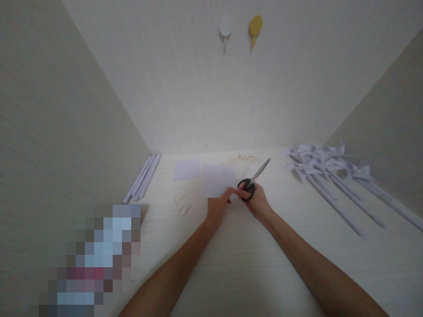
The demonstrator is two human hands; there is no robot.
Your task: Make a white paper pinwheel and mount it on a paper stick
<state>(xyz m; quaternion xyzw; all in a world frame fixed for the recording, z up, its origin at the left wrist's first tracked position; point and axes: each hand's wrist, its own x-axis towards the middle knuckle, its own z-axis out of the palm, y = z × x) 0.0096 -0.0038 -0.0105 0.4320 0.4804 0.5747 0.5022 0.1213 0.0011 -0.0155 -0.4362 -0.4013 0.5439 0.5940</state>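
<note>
In the middle of the head view, my left hand pinches the lower right part of a white square sheet of paper. My right hand has a pair of scissors with black handles, its fingers through the loops. The silver blades point up and to the right, away from the paper. The right fingertips meet the left ones at the paper's corner. Left of this sheet lies a second, smaller-looking piece of white paper.
Several rolled paper sticks lie at the left wall. On the right are several white paper pinwheels on sticks. Small thin brown pieces and thin tan loops lie on the white table. A pixelated area covers the lower left.
</note>
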